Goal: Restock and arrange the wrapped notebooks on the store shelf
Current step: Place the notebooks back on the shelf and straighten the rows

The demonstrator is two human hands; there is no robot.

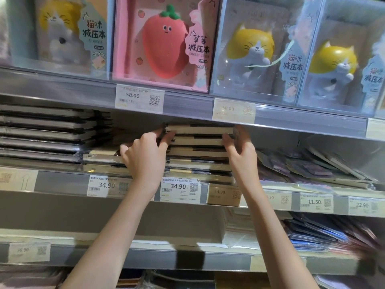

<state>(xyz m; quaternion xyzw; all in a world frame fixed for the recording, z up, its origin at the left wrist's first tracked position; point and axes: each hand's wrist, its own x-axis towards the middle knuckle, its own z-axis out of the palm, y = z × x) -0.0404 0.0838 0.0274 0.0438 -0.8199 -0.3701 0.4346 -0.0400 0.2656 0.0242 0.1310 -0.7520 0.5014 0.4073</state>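
Plastic film covers every notebook on this shelf (62,185), so the faces are judged slick and prone to sliding over one another, while the hard covers and thick page blocks should keep each book stiff; a full stack is judged fairly heavy. Furthest left, a stack of dark wrapped notebooks (45,132) lies flat, and just beside it a lower pile of cream-edged notebooks (100,156) is partly hidden behind the left hand (143,155). That hand is raised to the shelf with the forearm angled up from below, its fingers extended against the left side of the centre stack of wrapped notebooks (199,151), with no curl round any book seen. The centre stack stands on the middle shelf, above the 34.90 price tag (180,188), nearly reaching the shelf above. On its right side the right hand (239,151) is pressed with fingers spread and straight, so the stack is squeezed between two flat hands rather than gripped. Holding is judged best at the two short sides, low down, since upper books could slip. Further right, thin bagged notebooks (312,167) are fanned loosely.
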